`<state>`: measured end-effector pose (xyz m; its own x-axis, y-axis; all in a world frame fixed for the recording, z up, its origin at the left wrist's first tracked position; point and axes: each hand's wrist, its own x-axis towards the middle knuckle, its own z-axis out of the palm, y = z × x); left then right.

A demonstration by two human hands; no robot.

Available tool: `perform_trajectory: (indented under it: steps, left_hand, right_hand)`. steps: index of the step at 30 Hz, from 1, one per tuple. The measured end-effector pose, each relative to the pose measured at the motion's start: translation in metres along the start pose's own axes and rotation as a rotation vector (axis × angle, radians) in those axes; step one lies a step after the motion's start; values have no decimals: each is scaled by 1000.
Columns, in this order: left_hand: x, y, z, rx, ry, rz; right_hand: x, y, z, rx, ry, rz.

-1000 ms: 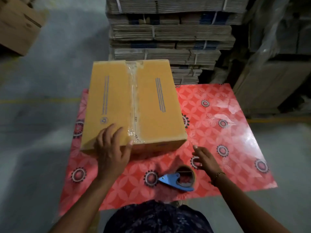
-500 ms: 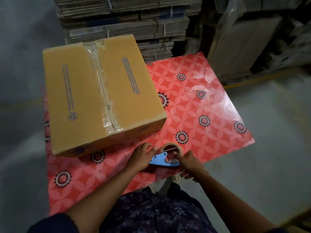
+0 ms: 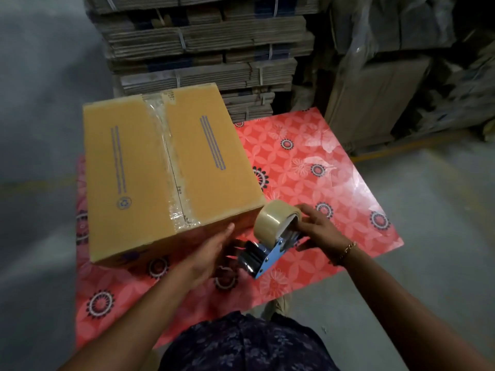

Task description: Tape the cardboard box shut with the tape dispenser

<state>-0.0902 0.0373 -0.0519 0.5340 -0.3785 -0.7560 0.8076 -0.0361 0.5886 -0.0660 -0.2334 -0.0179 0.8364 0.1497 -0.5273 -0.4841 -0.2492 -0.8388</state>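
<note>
The right hand [image 3: 318,227] grips the tape dispenser [image 3: 270,236], fingers curled around the far side of its roll and frame, lifting it just above the table [image 3: 334,183]. The dispenser carries a roll of clear tape [image 3: 270,219] on a blue metal frame with a dark roller at its near left end. The left hand [image 3: 211,249] is open with fingers extended, its fingertips by the dispenser's roller end; whether they touch it is unclear. The cardboard box [image 3: 160,170] sits just left of and beyond both hands on the red flowered table, flaps closed, with a clear tape strip along its centre seam.
</note>
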Motion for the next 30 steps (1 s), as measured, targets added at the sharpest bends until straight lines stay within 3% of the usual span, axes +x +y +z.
perform_trajectory:
  steps: [5,7,10,15,21,30]
  left_hand:
    - [-42,63,23,-346,-344,149]
    - [-55,82,31,-436,-381,261]
    - [-70,101,40,-507,-245,417]
    - [-78,123,24,-600,67,647]
    - [-83,132,13,-556,219,768]
    - [-80,133,26,-566,314,706]
  right_hand:
    - [19,-118,14,-127,-178,-239]
    - [23,-150,25,-125,-176,-316]
    - [25,-175,35,-65,-158,-403]
    - [-3,-146,60,134,136,-425]
    - [-34,-112,111,160,-165,-234]
    - [-36,-125,146,440,-70,-190]
